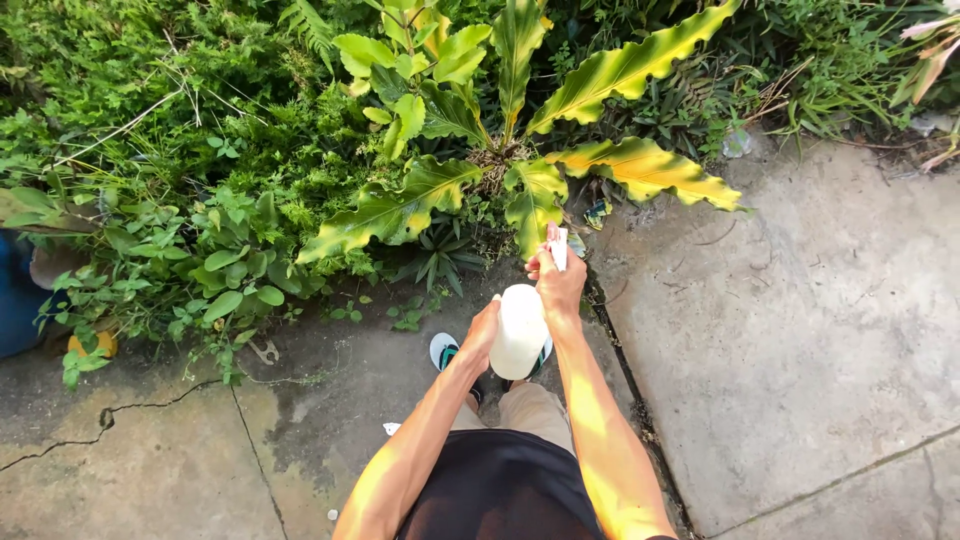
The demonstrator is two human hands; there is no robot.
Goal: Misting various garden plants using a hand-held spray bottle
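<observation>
Right hand (560, 283) grips the trigger head of a white spray bottle (519, 333), fingers closed round it; left hand (481, 335) is cupped vs. the bottle's side, holding it steady. Bottle sits upright above the person's sandalled feet on the concrete path (800, 330), at the path's edge by the planting, nozzle just beside a big wavy-leaved fern (520, 170).

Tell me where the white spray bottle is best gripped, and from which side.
Probably as shown: the right hand wraps the narrow neck under the trigger head of the white spray bottle, coming from the person's side, so the nozzle faces the broad-leaved plant. The left hand steadies the smooth, round body from its left.
</observation>
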